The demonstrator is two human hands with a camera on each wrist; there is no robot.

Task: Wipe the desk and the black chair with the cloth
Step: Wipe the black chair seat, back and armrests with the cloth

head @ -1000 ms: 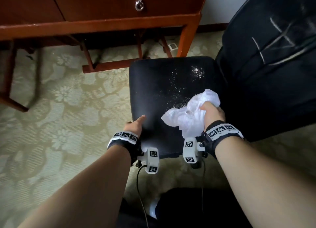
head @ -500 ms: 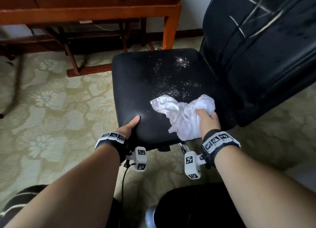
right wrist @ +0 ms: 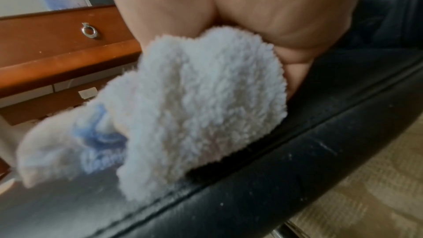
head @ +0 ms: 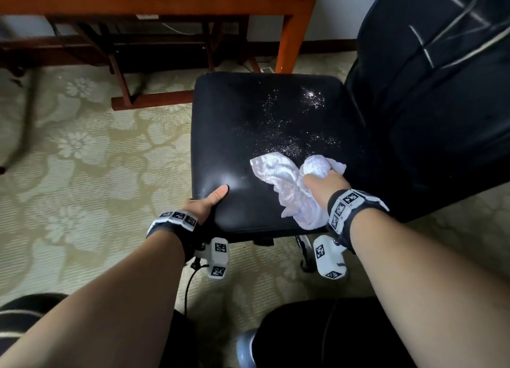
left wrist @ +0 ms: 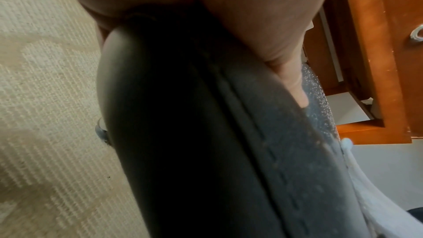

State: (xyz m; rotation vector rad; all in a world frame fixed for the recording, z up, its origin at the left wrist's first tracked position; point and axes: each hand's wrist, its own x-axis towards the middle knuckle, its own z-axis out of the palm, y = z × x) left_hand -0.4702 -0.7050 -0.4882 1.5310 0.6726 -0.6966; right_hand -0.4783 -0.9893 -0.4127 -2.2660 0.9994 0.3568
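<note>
The black chair (head: 248, 135) stands in front of me, its seat dusted with white specks (head: 289, 124) towards the back. My right hand (head: 323, 182) grips a bunched white cloth (head: 278, 174) and presses it onto the seat's near right part. In the right wrist view the fluffy cloth (right wrist: 194, 100) fills the middle, lying on the seat edge (right wrist: 274, 178). My left hand (head: 207, 202) grips the seat's near left corner, thumb on top and fingers under the edge. The left wrist view shows the thumb (left wrist: 263, 33) on the black seat rim (left wrist: 206, 133). The wooden desk (head: 165, 3) stands behind the chair.
The chair's tall black backrest (head: 441, 91) rises at the right. Desk legs and crossbars (head: 151, 102) stand on the patterned carpet (head: 82, 160) at the left. A drawer ring pull (right wrist: 89, 31) shows on the desk front. My dark-clad legs (head: 317, 334) are below the seat.
My right hand has dragged the cloth towards the seat's near right corner, and a loose end now trails to the left. The left hand keeps its hold on the front corner; the view has shifted.
</note>
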